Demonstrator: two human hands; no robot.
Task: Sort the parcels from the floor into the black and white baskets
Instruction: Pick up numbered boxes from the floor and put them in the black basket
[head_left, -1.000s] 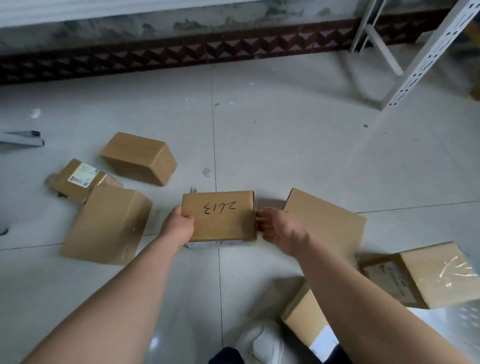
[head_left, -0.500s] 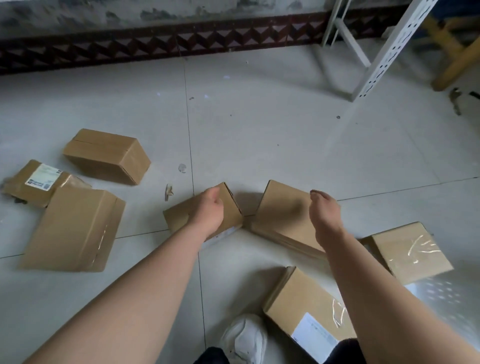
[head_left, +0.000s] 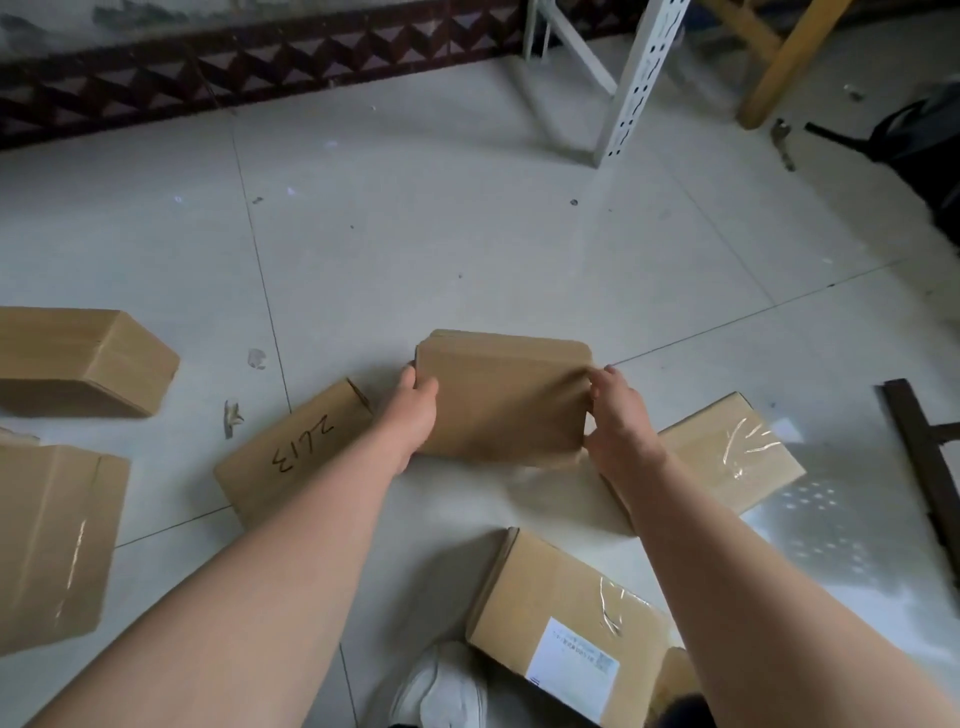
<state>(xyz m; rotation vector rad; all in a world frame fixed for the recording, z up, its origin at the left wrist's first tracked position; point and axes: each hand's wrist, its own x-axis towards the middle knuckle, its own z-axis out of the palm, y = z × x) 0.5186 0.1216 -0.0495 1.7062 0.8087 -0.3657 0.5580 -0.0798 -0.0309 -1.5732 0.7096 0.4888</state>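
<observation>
Both hands are on one box, dead centre of the frame. The left hand grips the left edge of the plain parcel, fingers curled round it. The right hand clamps the right edge, fingertips hooked over the side. The parcel's broad brown face tilts up toward the camera. Its lower edge is blurred, so I cannot tell whether it touches the tiled floor.

Just left of it, the numbered parcel lies flat on the tiles, "2413" in black marker, its near corner hidden under the left forearm. To the right, behind the right wrist, sits the taped parcel, its clear tape glinting. At bottom centre, the labelled parcel shows a white sticker, right beside a white shoe. Along the left edge are two more: the far-left parcel at mid height and the lower-left parcel below it.

In the upper right stand a white perforated post and a wooden leg, with a black bag in the corner.
</observation>
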